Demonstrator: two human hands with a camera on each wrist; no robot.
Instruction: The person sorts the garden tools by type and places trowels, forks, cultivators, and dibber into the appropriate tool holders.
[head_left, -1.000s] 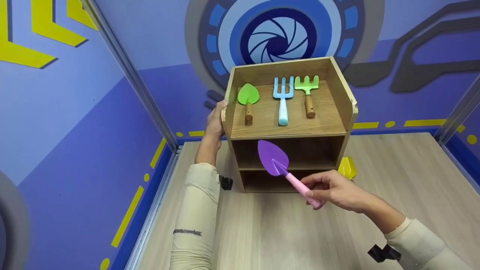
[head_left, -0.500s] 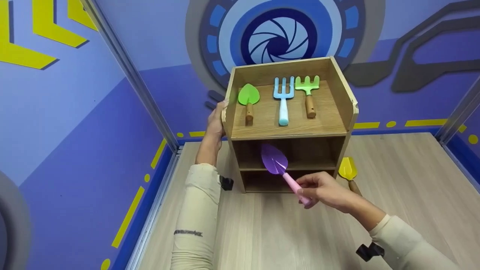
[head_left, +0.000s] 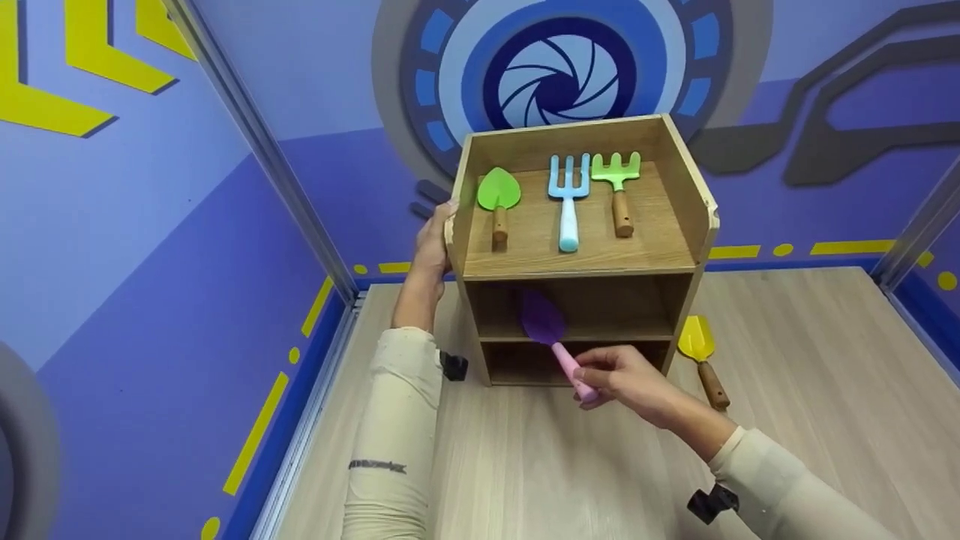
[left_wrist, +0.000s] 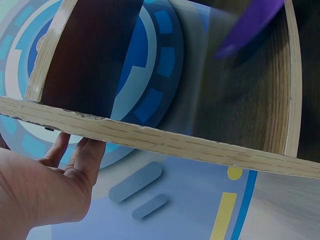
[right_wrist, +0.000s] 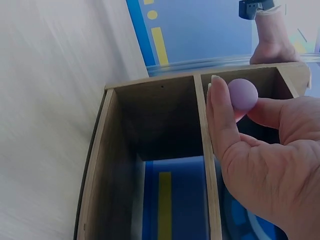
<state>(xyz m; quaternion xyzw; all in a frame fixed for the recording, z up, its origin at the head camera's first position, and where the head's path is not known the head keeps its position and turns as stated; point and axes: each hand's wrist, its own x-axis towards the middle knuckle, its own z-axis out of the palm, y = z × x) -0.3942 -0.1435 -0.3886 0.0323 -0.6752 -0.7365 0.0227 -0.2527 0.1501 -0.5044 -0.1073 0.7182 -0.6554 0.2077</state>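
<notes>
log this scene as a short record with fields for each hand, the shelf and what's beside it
left hand: touches the outside of the shelf unit's left side
right hand: pinches the purple trowel by its pink handle
trowel position: blade in the mouth of the middle compartment, handle outside
blade touching shelf board: cannot tell
top shelf, left to right: green trowel, light blue fork, green rake
right of shelf unit: yellow trowel with brown handle
</notes>
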